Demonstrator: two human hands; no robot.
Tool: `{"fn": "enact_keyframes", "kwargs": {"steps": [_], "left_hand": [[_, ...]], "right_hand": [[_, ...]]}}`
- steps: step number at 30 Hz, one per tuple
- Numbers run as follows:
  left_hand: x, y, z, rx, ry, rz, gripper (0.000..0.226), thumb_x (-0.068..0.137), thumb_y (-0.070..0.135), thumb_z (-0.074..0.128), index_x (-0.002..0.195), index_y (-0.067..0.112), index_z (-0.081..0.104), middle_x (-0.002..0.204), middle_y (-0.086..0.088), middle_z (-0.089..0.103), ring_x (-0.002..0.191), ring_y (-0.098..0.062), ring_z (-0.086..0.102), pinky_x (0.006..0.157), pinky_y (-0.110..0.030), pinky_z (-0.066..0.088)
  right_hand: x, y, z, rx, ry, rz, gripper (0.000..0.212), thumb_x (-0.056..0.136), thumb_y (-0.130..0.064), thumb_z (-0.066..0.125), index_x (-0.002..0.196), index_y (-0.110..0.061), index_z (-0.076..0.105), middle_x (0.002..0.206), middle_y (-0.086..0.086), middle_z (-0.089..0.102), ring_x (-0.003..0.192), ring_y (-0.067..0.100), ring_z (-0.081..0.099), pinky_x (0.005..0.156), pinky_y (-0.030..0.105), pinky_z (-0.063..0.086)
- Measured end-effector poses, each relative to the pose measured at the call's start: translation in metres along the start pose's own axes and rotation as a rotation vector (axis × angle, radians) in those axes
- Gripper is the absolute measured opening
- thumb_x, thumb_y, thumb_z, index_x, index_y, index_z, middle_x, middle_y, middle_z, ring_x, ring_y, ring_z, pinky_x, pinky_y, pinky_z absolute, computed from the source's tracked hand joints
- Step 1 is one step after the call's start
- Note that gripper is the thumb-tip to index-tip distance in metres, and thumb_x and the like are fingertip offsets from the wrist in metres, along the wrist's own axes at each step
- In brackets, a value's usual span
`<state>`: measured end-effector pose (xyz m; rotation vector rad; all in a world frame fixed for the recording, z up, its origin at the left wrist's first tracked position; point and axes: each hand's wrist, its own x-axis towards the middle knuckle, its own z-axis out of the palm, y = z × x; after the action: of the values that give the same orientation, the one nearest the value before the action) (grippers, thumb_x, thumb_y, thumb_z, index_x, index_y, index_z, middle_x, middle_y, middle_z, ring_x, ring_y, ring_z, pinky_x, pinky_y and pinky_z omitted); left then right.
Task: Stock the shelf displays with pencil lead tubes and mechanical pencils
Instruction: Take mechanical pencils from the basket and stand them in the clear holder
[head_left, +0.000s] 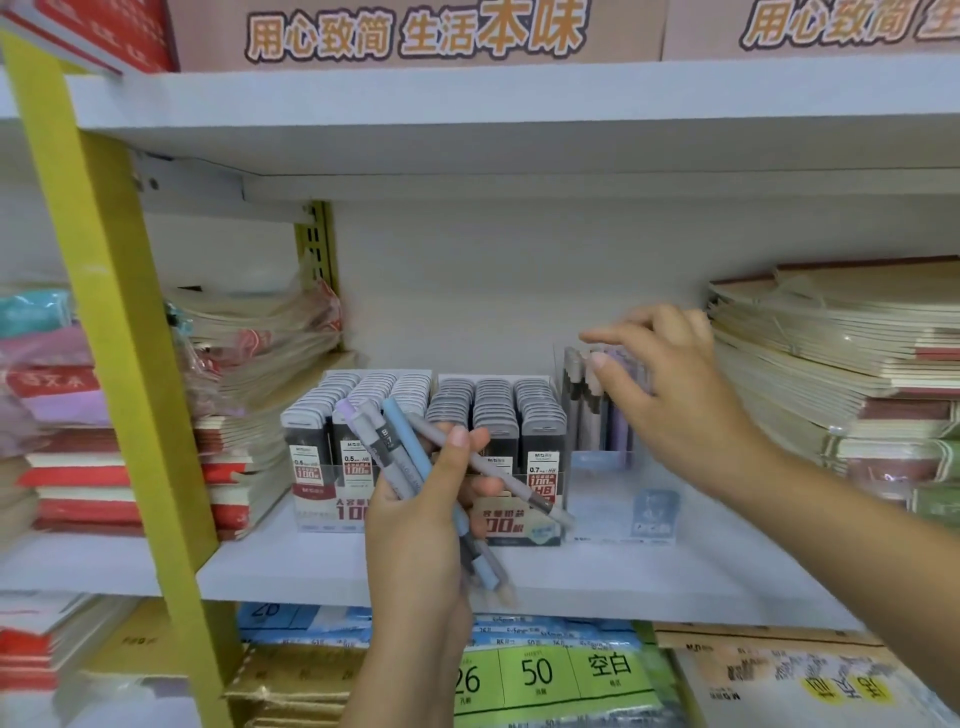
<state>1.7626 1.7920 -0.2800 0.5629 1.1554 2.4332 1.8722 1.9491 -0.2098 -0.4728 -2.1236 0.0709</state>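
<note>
Pastel pencils (399, 427), left hand (415, 535), at shelf edge (675, 590)

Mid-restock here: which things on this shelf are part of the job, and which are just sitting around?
Job: mechanical pencils in left hand; upright pencils in clear display at right hand; lead tube boxes.
Not job: notebook stacks; paper packs below.

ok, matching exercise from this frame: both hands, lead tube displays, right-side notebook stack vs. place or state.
1 left hand
2 right hand
3 lead tube displays
4 notebook stack

A right end of shelf
B grips loose mechanical pencils
C mid-shelf, rows full
D at upright pencils in clear holder

Pairs: 1-B, 2-D, 3-C, 4-A
</note>
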Motion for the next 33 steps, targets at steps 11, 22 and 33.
{"fn": "enact_keyframes", "kwargs": {"steps": [11, 22, 33], "left_hand": [[-0.011, 0.0, 0.002, 0.043, -0.103, -0.028, 0.018, 0.073, 0.04, 0.077, 0.087, 0.029, 0.079, 0.093, -0.006, 0.079, 0.049, -0.008, 0.055, 0.044, -0.022, 0.043], [-0.02, -0.01, 0.004, 0.381, -0.289, -0.022, 0.015, 0.08, 0.051, 0.069, 0.082, 0.037, 0.074, 0.082, 0.001, 0.079, 0.039, -0.005, 0.047, 0.041, -0.018, 0.041], [-0.011, -0.018, -0.004, 0.285, -0.319, -0.127, 0.046, 0.068, 0.058, 0.072, 0.084, 0.02, 0.053, 0.055, 0.005, 0.043, 0.044, -0.011, 0.037, 0.044, -0.021, 0.038]], "right_hand": [[-0.081, -0.034, -0.003, 0.82, -0.287, 0.446, 0.022, 0.086, -0.008, 0.069, 0.09, -0.03, 0.069, 0.081, -0.002, 0.071, 0.07, 0.014, 0.065, 0.06, 0.022, 0.049], [-0.037, -0.02, -0.035, 0.933, -0.018, 0.383, 0.032, 0.088, -0.005, 0.064, 0.105, -0.032, 0.067, 0.09, 0.0, 0.073, 0.086, 0.019, 0.072, 0.071, 0.026, 0.058], [0.02, -0.004, -0.018, 0.16, -0.048, -0.016, 0.03, 0.088, -0.023, 0.069, 0.097, -0.036, 0.044, 0.086, -0.015, 0.064, 0.077, 0.002, 0.058, 0.07, 0.028, 0.045]]}}
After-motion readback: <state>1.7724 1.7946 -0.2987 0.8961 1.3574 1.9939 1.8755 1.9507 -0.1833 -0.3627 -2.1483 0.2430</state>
